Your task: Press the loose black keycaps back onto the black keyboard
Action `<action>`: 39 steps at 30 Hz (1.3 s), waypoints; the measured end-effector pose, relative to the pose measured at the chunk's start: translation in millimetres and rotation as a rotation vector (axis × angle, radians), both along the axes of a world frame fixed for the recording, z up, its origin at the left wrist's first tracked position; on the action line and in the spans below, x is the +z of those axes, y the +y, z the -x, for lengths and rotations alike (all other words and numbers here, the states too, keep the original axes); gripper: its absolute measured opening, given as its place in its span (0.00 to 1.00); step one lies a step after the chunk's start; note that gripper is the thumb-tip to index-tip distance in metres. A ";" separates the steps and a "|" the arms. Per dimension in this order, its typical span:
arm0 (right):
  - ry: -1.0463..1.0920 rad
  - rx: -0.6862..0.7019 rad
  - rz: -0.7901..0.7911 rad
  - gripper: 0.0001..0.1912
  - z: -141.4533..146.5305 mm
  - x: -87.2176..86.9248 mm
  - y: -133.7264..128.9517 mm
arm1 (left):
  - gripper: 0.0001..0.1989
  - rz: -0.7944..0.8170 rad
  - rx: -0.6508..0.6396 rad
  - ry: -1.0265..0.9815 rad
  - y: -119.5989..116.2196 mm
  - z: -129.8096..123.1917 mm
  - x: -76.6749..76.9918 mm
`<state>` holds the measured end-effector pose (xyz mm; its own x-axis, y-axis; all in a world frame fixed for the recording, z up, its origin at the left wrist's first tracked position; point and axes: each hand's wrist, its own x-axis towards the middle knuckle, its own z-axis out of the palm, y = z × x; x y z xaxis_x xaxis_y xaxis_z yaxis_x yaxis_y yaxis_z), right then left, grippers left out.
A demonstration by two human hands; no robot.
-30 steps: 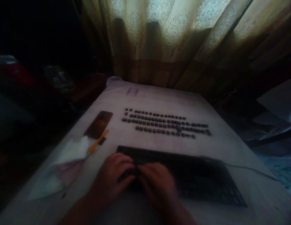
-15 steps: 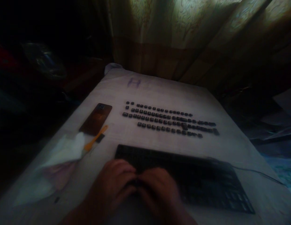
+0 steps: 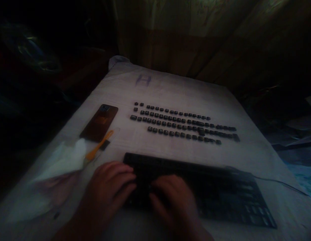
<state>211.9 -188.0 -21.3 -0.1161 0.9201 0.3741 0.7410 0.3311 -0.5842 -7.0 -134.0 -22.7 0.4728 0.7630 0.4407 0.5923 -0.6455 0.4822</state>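
Note:
A black keyboard [image 3: 215, 187] lies across the near part of the cloth-covered table. Over its left end is my left hand [image 3: 109, 187], its fingers slightly curled and apart, with nothing seen between them. My right hand [image 3: 172, 197] rests over the keyboard just to the right, fingers bent together; a small dark piece seems to be at the fingertips, too dim to make out. Beyond the keyboard, loose black keycaps [image 3: 172, 133] lie in several rows.
At the left are a brown phone [image 3: 101, 122], an orange-handled tool [image 3: 95, 150], a small dark piece [image 3: 104, 145] and a crumpled white cloth [image 3: 62, 170]. A cable [image 3: 278, 181] runs off right. Curtains [image 3: 183, 43] hang behind the table [image 3: 170, 82].
My hands were together over the keyboard's left part and have moved apart, the left one to the left, the right one slightly right. The view has shifted and darkened.

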 end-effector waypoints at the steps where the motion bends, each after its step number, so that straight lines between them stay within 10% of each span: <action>1: 0.001 -0.010 0.012 0.06 1.6 0.4 0.6 | 0.07 -0.012 0.010 0.007 1.9 1.2 2.4; 26: 0.044 -0.017 0.237 0.10 19.1 6.0 9.2 | 0.12 -0.009 -0.038 0.259 -25.1 -9.7 -4.6; 39: 0.008 -0.006 0.195 0.09 18.1 5.0 9.1 | 0.14 0.033 -0.115 0.341 -17.7 -3.1 19.7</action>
